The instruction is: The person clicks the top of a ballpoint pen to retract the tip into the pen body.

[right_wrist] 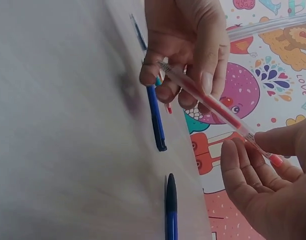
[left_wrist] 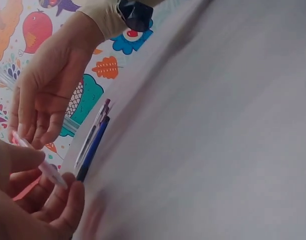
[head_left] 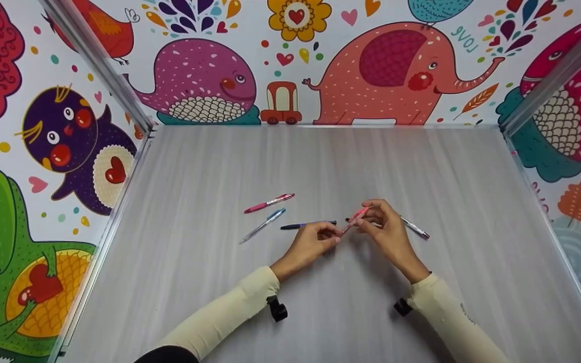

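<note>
A slim, see-through pen with red ink [right_wrist: 222, 112] hangs slanted above the table between my two hands. My left hand [head_left: 313, 244] pinches its pointed end between thumb and fingers, as the right wrist view shows. At the other end, which is bright pinkish red, my right hand [head_left: 386, 229] holds it with thumb and fingertips. A dark blue pen [head_left: 295, 226] lies on the table just beyond the left hand. Beside the right hand, a pale pen with a dark end [head_left: 415, 227] is partly hidden behind the fingers.
On the table [head_left: 194, 166], a pink pen [head_left: 269, 203] and a clear pen with a light blue top [head_left: 265, 224] lie left of the hands. Closer to the right hand is a blue pen with a black tip [right_wrist: 171, 205]. Printed cartoon walls [head_left: 290, 60] enclose the table.
</note>
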Demonstrator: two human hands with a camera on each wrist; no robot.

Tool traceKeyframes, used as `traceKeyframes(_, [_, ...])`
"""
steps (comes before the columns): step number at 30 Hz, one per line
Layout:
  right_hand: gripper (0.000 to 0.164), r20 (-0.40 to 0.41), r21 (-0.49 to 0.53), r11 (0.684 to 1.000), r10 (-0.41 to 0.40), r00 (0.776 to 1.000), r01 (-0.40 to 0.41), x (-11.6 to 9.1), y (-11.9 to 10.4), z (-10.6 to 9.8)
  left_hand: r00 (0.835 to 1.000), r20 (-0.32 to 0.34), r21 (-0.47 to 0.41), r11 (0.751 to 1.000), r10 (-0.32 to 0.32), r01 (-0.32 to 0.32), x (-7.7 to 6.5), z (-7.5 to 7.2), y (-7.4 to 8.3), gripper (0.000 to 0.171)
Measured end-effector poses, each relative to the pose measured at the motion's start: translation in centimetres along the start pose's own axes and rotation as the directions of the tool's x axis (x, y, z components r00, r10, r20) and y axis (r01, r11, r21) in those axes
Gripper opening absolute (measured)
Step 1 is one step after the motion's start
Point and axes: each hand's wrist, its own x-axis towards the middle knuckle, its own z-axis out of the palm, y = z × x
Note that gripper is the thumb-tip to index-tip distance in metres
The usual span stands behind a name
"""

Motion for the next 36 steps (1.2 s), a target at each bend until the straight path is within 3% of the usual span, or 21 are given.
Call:
traceKeyframes(3, [0.036, -0.019, -0.053, 0.998, -0.017, 1.000, 0.016, 0.1, 0.3, 0.0, 0.997, -0.036, 0.099, 0.993, 0.065, -0.062, 0.2, -0.1, 0.0, 0.011])
traceKeyframes(6, [0.031, -0.027, -0.106, 0.994, -0.028, 0.999, 0.024, 0.2, 0.7, 0.0, 0.988, -0.075, 0.234, 0.965, 0.139, -0.118, 0.4, -0.1, 0.2, 0.011])
traceKeyframes(11, [0.028, -0.034, -0.193, 0.981, -0.030, 0.999, 0.023, 0.2, 1.2, -0.1, 0.964, -0.117, 0.460, 0.873, 0.237, -0.159, 0.6, -0.2, 0.0, 0.007])
traceKeyframes(15, [0.025, -0.047, -0.222, 0.975, -0.026, 0.999, 0.015, 0.3, 1.7, -0.2, 0.944, -0.111, 0.569, 0.799, 0.312, -0.197, 0.7, -0.3, -0.5, 0.007])
traceKeyframes(19, [0.020, -0.050, -0.237, 0.971, -0.033, 0.998, 0.020, 0.4, 2.1, -0.2, 0.929, -0.091, 0.622, 0.749, 0.358, -0.227, 0.9, -0.7, -1.0, 0.007])
traceKeyframes(28, [0.017, -0.025, -0.307, 0.951, -0.033, 0.999, 0.024, 1.3, 2.7, -0.4, 0.903, -0.044, 0.677, 0.677, 0.427, -0.287, 2.2, -2.0, -1.0, 0.005])
traceKeyframes(36, [0.015, 0.026, -0.406, 0.911, -0.069, 0.997, 0.073, 3.1, 2.9, -0.4, 0.894, 0.002, 0.744, 0.596, 0.448, -0.300, 3.9, -3.3, -1.1, 0.008])
